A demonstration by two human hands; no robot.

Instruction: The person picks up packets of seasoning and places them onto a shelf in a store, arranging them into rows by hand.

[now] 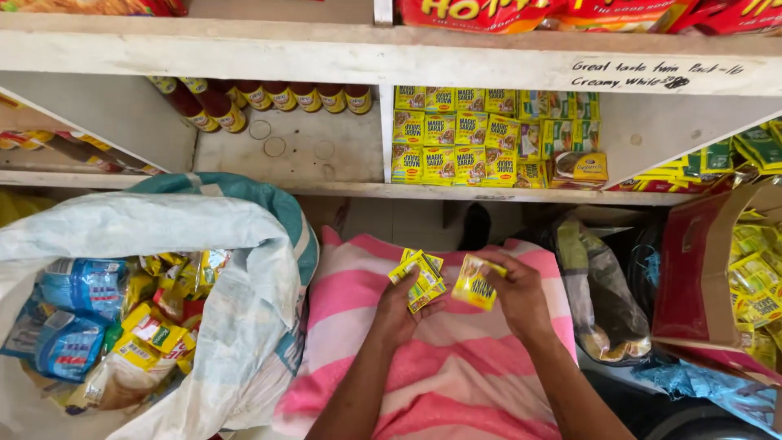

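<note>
Left hand (401,305) grips sachets (422,279); right hand (515,295) pinches sachet (476,285). Likely light, limp, slippery: hold by edges.

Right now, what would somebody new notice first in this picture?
Probably the two hands in the middle: the left hand holds a bunch of small yellow sachets, and the right hand holds one more sachet, over a pink striped cloth. Then the big white sack of packets at left.

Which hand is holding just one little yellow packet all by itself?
The right hand pinches a single small yellow sachet. The left hand grips a fanned bunch of yellow sachets instead.
</note>
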